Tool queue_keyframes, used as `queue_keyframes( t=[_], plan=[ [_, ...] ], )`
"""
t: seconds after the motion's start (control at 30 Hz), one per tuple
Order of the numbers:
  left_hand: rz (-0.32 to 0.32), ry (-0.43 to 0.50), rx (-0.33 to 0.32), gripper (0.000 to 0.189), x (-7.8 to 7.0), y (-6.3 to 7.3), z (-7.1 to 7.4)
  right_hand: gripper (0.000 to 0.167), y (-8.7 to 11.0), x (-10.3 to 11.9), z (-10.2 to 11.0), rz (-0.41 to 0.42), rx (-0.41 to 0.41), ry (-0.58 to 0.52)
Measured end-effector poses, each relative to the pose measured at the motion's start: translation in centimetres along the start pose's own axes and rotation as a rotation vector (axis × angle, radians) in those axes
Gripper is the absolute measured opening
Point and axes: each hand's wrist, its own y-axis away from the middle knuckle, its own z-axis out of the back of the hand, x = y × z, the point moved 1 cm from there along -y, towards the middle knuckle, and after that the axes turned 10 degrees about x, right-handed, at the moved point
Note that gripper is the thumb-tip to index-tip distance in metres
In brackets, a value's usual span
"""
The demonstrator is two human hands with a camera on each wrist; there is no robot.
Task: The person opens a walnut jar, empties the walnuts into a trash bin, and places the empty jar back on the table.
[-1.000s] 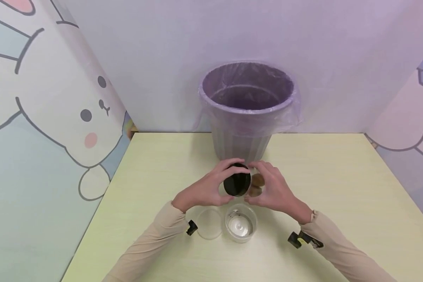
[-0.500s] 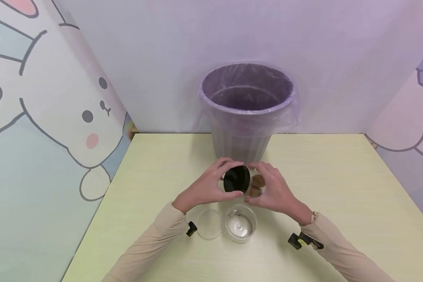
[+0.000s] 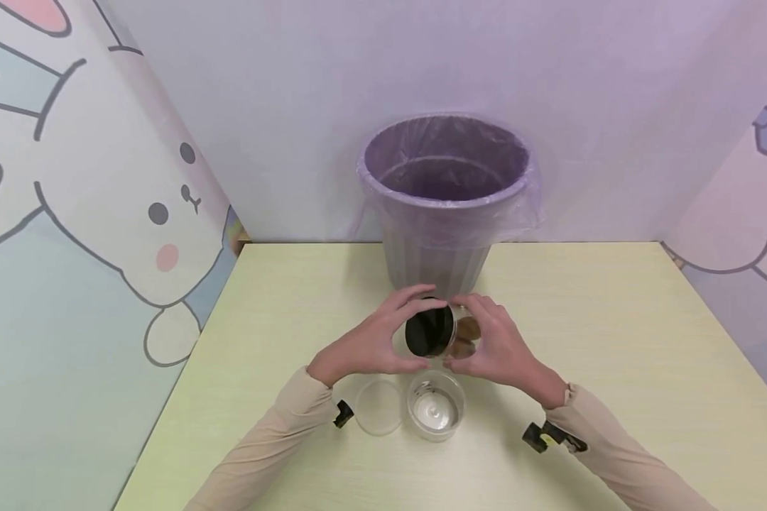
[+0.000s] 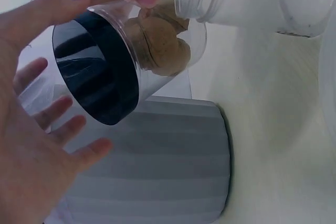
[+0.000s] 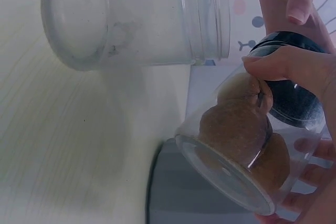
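Observation:
A clear jar (image 5: pixel 223 177) with a black lid (image 3: pixel 428 332) is held tilted, lid toward my left hand. Brown rounded lumps (image 5: pixel 233 129) show through its wall. My right hand (image 3: pixel 503 348) grips the jar body, thumb on one side and fingers on the other. Around the lid my left hand (image 3: pixel 373 345) is spread, thumb and fingers wide. In the left wrist view those fingers (image 4: pixel 63 129) stand apart from the lid, while the thumb overlaps its edge. Just below the hands an open clear container (image 3: pixel 436 406) stands on the table.
A clear round disc (image 3: pixel 380 407), like a lid, lies left of the open container. Behind the hands stands a tall grey bin (image 3: pixel 437 262) with a purple liner. The pale table (image 3: pixel 613 326) meets a wall at its far edge.
The left thumb and fingers closed in over the lid half a second ago and have now spread wide again. My right hand and the jar stay nearly in place.

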Motion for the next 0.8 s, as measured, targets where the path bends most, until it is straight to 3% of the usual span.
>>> queue_keyframes(
  t=[0.17, 0.4, 0.6, 0.8],
  plan=[
    [-0.062, -0.016, 0.027, 0.078, -0.19, 0.01, 0.1, 0.086, 0.04, 0.09, 0.02, -0.008, 0.003, -0.005],
    [-0.11, -0.023, 0.013, 0.078, -0.07, -0.14, -0.03, 0.087, 0.04, 0.17, -0.03, -0.003, 0.002, -0.01],
    [-0.063, -0.025, -0.004, 0.075, 0.14, -0.18, -0.22, 0.087, 0.08, 0.17, -0.03, -0.001, 0.003, -0.018],
    [0.012, -0.023, -0.079, 0.072, 0.24, -0.24, -0.44, 0.087, 0.09, 0.17, -0.07, 0.0, 0.002, -0.016]
  ],
)
